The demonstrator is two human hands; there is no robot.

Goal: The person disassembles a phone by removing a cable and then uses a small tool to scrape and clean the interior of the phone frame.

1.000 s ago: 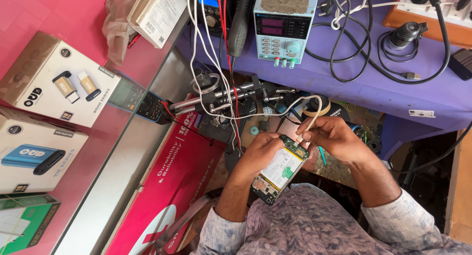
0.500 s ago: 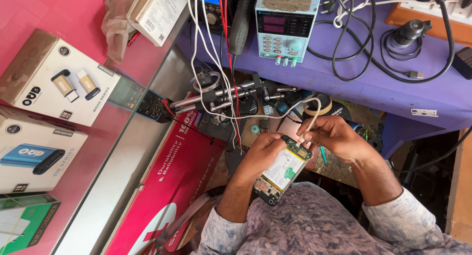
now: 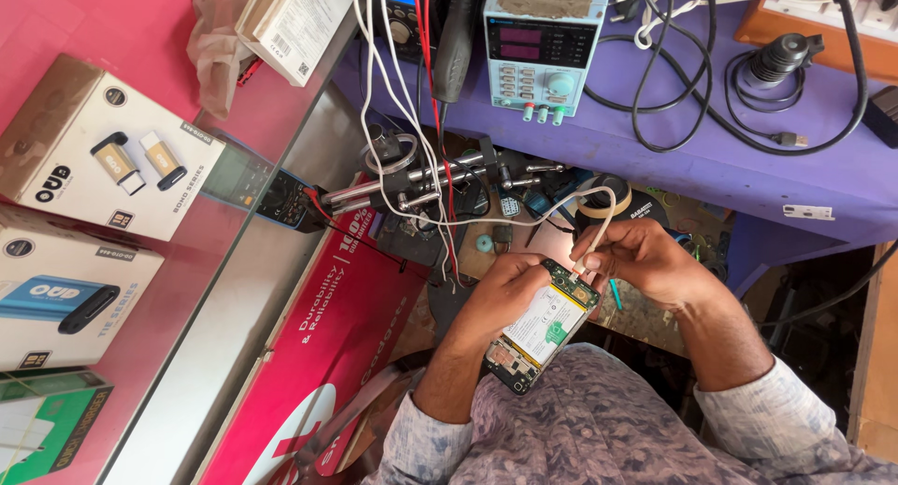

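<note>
"Where was the open phone (image 3: 541,328)?"

"Above his lap. The left hand (image 3: 500,293) gripped it; the right hand (image 3: 638,258) pinched the white cable (image 3: 599,225) at its top."

"What could go wrong?"

"A hard push might have bent the plug."

- A bench power supply (image 3: 545,47) is standing on the purple worktop (image 3: 655,158)
- Black cables (image 3: 711,83) are coiling beside it
- A beige product box (image 3: 103,148) is lying on the pink glass counter (image 3: 56,27)
- A roll of tape (image 3: 603,193) is lying below the worktop's edge
- A red printed board (image 3: 318,354) is leaning beneath the counter
</note>
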